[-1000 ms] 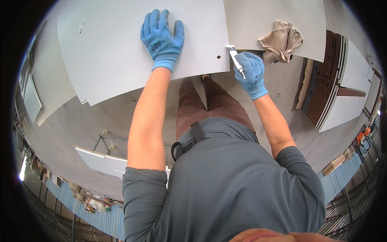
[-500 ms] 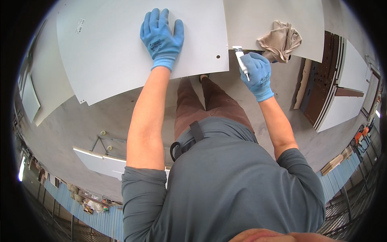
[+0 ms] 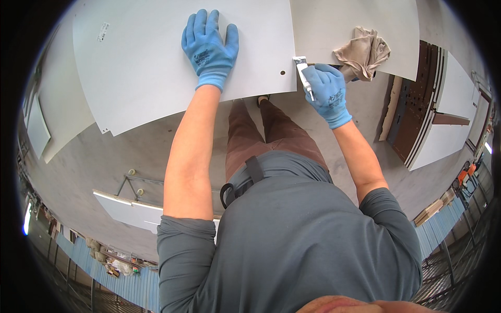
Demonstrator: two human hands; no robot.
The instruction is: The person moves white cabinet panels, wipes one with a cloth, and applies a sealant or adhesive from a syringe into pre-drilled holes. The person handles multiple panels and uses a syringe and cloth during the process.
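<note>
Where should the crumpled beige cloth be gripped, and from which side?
Probably pinch the beige cloth by its bunched middle folds, from above on the person's side: creases offer a hold, and its lower end reaches past the near edge of the pale panel. The right hand holds a white tube.

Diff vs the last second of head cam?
The right hand, holding the white tube, swung right, away from the edge of the large white panel, then came back left toward it. Nothing was taken up or let go. Unchanged: left hand spread flat on the panel, beige cloth crumpled to the right.
</note>
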